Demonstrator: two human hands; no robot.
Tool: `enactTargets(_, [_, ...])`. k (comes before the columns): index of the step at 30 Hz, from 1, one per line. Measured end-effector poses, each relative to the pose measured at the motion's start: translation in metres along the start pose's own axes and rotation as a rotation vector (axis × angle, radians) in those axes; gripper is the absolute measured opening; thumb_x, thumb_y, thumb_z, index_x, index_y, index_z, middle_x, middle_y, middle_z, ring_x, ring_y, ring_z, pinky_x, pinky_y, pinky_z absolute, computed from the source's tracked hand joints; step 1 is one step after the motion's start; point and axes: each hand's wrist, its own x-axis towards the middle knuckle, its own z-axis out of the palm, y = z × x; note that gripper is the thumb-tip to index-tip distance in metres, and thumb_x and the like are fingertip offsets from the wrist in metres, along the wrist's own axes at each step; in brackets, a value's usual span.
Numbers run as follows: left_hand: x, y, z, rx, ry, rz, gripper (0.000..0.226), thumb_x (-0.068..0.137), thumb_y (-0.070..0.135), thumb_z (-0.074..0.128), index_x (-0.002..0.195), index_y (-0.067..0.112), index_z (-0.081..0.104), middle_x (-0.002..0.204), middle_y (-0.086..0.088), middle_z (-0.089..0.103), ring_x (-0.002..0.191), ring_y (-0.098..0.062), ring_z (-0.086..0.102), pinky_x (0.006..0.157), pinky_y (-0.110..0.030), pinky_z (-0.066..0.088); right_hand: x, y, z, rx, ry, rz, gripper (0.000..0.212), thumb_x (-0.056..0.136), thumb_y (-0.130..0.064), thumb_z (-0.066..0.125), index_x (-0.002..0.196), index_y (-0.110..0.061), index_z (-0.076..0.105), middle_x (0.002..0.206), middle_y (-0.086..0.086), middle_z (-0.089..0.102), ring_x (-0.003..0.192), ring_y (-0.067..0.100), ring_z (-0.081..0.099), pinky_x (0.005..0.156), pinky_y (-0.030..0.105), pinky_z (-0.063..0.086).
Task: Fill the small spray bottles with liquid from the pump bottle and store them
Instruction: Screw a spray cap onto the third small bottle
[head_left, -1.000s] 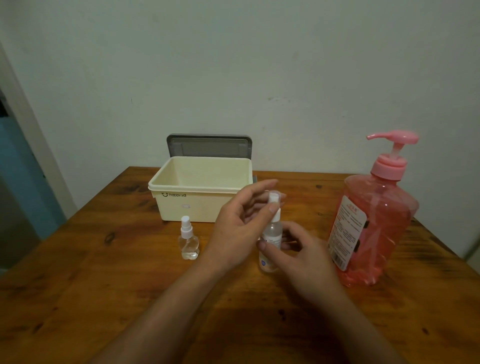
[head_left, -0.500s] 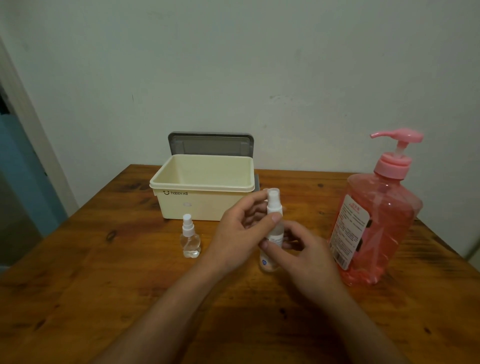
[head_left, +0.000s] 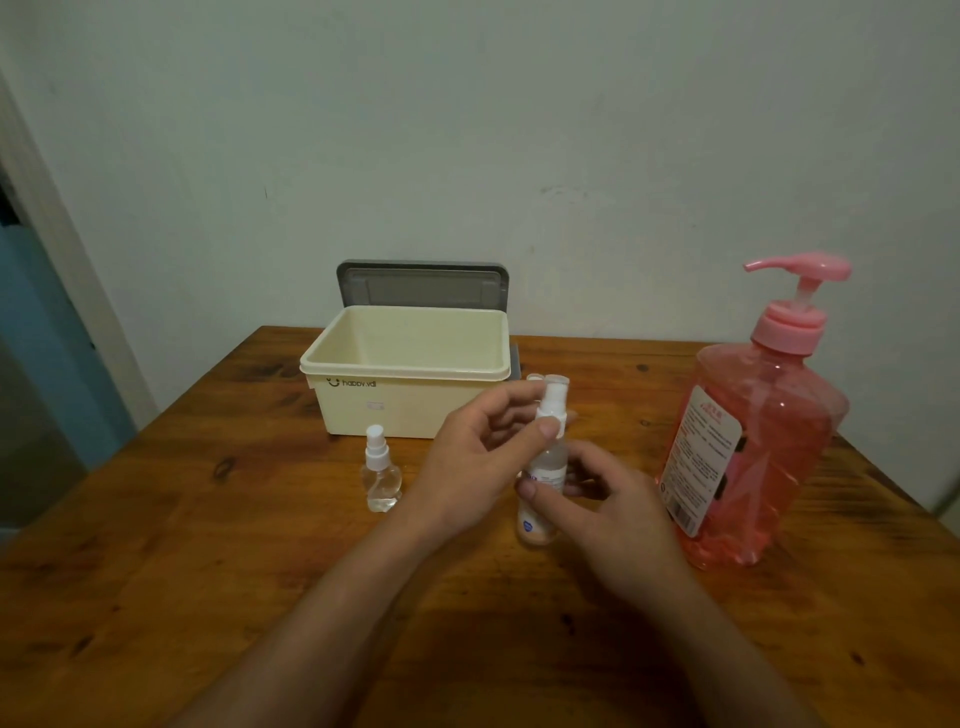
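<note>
1. Spray bottle: upright on the desk, just in front of the box's right corner.
2. Right hand wraps its body; left hand pinches the white collar.
3. Likely light, stiff, smooth plastic; hold the body firmly, twist at the collar.
4. Pump bottle: right of the box; probably heavy.

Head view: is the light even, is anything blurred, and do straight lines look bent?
Head view: dim, soft light, darker toward the lower table; head view: the top of the taller spray bottle, held by the left hand and right hand, looks slightly smeared; head view: the door frame at the left leans, as wide-angle lenses do.
</note>
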Motion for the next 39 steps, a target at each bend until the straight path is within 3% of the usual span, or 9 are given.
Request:
enactTargets(5, [-0.002,0.0026,0.0039,-0.026,-0.002,-0.003,0.036,0.089,0.013,0.064,0.124,0.009,0.058,0.111,-0.001,0.072,0.103,-0.007,0.067,0.08,-0.017,0.053,-0.0008,-0.0015,0.0007,0.0,-0.015,-0.008,0.024,0.081,-0.033,0.073,0.105,-0.036,0.065,0.096,-0.023,0.07,0.091,-0.001,0.065,0.075,0.017,0.053])
enactTargets(9, [0.0012,-0.0004,0.0031,0.013,0.057,-0.008,0.034,0.084,0.02,0.07,0.117,0.013,0.066,0.108,-0.004,0.07,0.097,-0.007,0.066,0.077,-0.017,0.052,-0.0007,-0.0019,0.0006,0.005,-0.022,-0.005,0.027,0.082,-0.032,0.073,0.107,-0.038,0.065,0.098,-0.023,0.07,0.093,-0.001,0.065,0.078,0.02,0.053])
enactTargets(17, [-0.004,-0.0013,0.0027,-0.103,-0.009,-0.017,0.03,0.095,0.007,0.052,0.123,0.004,0.061,0.109,-0.004,0.073,0.101,-0.008,0.068,0.078,-0.016,0.052,-0.0006,0.0,0.001,0.014,-0.012,-0.007,0.022,0.082,-0.033,0.073,0.103,-0.035,0.067,0.096,-0.023,0.07,0.092,0.0,0.064,0.08,0.021,0.051])
enactTargets(23, [-0.0009,-0.0017,0.0067,-0.035,0.06,0.007,0.036,0.078,0.033,0.066,0.11,0.015,0.07,0.106,0.002,0.071,0.097,-0.006,0.066,0.076,-0.016,0.052,-0.0011,-0.0016,0.0012,0.028,-0.027,-0.021,0.022,0.083,-0.03,0.073,0.101,-0.039,0.064,0.097,-0.025,0.069,0.091,-0.001,0.063,0.077,0.016,0.05])
enactTargets(26, [-0.0001,-0.0043,0.0067,-0.066,0.062,-0.003,0.042,0.084,0.028,0.063,0.123,0.013,0.064,0.109,-0.002,0.072,0.102,-0.011,0.067,0.08,-0.02,0.053,-0.001,-0.0002,0.001,0.034,-0.012,-0.019,0.021,0.082,-0.032,0.073,0.102,-0.035,0.067,0.094,-0.021,0.07,0.089,0.002,0.064,0.076,0.021,0.051])
enactTargets(29, [-0.0026,-0.0023,0.0073,-0.152,0.03,-0.019,0.03,0.094,0.014,0.054,0.123,0.006,0.058,0.104,-0.004,0.074,0.099,-0.012,0.069,0.077,-0.019,0.053,-0.0007,0.0004,0.0004,0.035,-0.011,-0.029,0.021,0.082,-0.032,0.073,0.102,-0.033,0.068,0.094,-0.022,0.07,0.089,0.002,0.065,0.077,0.02,0.05])
enactTargets(32, [-0.0035,-0.001,0.0093,-0.132,0.02,-0.001,0.029,0.086,0.024,0.06,0.111,0.011,0.064,0.102,0.0,0.074,0.096,-0.008,0.069,0.074,-0.018,0.053,-0.001,-0.0013,0.0002,0.04,-0.022,-0.032,0.02,0.083,-0.028,0.073,0.101,-0.033,0.067,0.091,-0.024,0.069,0.086,-0.001,0.064,0.073,0.016,0.049])
enactTargets(35, [-0.0028,-0.0022,0.0084,-0.084,0.03,0.009,0.039,0.077,0.027,0.068,0.113,0.012,0.065,0.097,0.008,0.072,0.091,-0.002,0.068,0.072,-0.016,0.052,-0.0017,-0.0029,0.0005,0.044,-0.042,-0.029,0.023,0.083,-0.029,0.071,0.104,-0.037,0.064,0.094,-0.024,0.069,0.089,-0.002,0.064,0.073,0.014,0.049])
enactTargets(39, [-0.0023,-0.007,0.0027,-0.046,0.026,0.017,0.038,0.088,0.013,0.064,0.126,0.013,0.061,0.113,0.0,0.071,0.108,-0.011,0.065,0.086,-0.025,0.054,-0.0015,0.0004,0.0001,0.022,-0.031,-0.02,0.021,0.082,-0.032,0.072,0.102,-0.034,0.067,0.094,-0.021,0.069,0.09,0.002,0.064,0.074,0.017,0.05])
